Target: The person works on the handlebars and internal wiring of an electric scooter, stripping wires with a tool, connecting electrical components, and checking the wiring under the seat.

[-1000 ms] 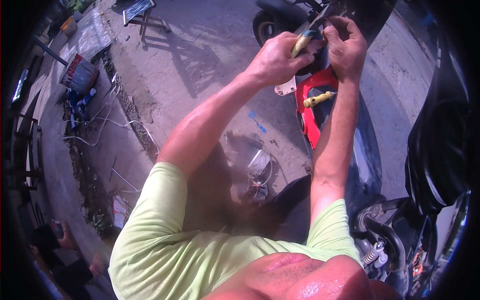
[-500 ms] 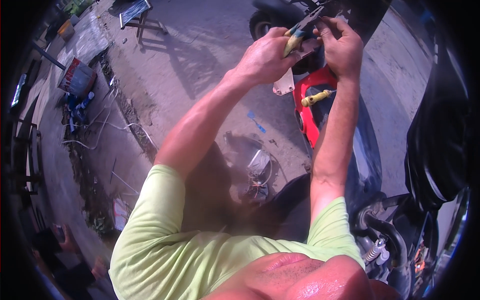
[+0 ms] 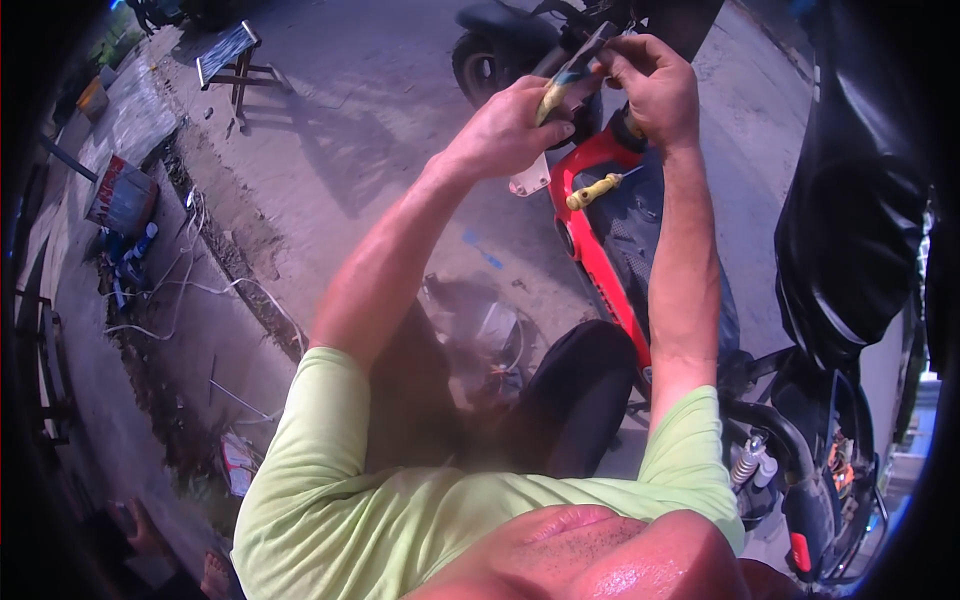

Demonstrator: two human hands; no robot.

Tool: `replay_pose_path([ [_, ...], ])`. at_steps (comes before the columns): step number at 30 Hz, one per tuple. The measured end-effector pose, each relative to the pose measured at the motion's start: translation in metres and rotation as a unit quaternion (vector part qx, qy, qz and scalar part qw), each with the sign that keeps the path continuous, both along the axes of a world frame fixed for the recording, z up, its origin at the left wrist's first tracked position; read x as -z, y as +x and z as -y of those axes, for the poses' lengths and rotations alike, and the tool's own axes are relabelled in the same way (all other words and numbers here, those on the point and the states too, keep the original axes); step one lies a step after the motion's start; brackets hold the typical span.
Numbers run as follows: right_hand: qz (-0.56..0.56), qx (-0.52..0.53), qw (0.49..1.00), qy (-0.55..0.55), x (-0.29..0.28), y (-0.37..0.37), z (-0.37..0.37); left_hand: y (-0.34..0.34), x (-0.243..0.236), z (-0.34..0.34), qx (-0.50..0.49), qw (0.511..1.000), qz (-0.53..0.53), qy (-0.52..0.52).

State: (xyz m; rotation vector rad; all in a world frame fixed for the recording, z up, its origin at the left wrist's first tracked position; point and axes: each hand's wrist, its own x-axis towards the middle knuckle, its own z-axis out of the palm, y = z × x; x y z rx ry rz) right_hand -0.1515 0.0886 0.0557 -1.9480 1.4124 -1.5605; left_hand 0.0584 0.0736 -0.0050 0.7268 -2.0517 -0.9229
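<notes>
My left hand (image 3: 505, 130) is closed round pliers (image 3: 554, 92) with yellow and teal handles, tilted up toward my right hand. My right hand (image 3: 664, 92) has its fingers pinched at the jaws of the pliers; what they hold there is too small to make out. Both hands are over the front of a scooter, by its dark wheel (image 3: 480, 70). Below them are a pale metal plate (image 3: 530, 178) with holes and a red frame (image 3: 610, 280). A yellow-handled screwdriver (image 3: 593, 192) lies across the dark body of the scooter, beside my right forearm.
A folding stool (image 3: 228, 55) stands at upper left. A scuffed bucket (image 3: 120, 195), white cables (image 3: 180, 262) and an orange pail (image 3: 92, 98) are along the left. Black covering (image 3: 840, 250) and shock-absorber parts (image 3: 748, 460) fill the right. Another person's bare skin (image 3: 215, 570) shows at lower left.
My hands and the pliers sit a little further left in the picture, as do the stool and scooter front. My grip looks the same. More of the red frame and my dark leg shows.
</notes>
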Motion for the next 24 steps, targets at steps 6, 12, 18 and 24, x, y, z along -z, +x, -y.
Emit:
replay_pose_path([
  [6, -0.081, 0.010, 0.995, 0.066, -0.027, -0.001, -0.006, -0.012, -0.007, -0.012, -0.056, 0.998, -0.039, -0.006],
  [12, -0.313, 0.024, 0.947, 0.062, -0.050, 0.003, 0.000, 0.000, 0.002, -0.007, -0.037, 0.997, -0.057, 0.022],
  [18, -0.307, 0.005, 0.950, 0.054, -0.052, 0.004, 0.014, 0.006, 0.004, 0.002, 0.074, 0.964, -0.122, 0.225],
  [24, -0.296, -0.033, 0.948, 0.114, -0.060, 0.001, 0.014, 0.010, 0.014, 0.005, 0.232, 0.877, -0.252, 0.336],
])
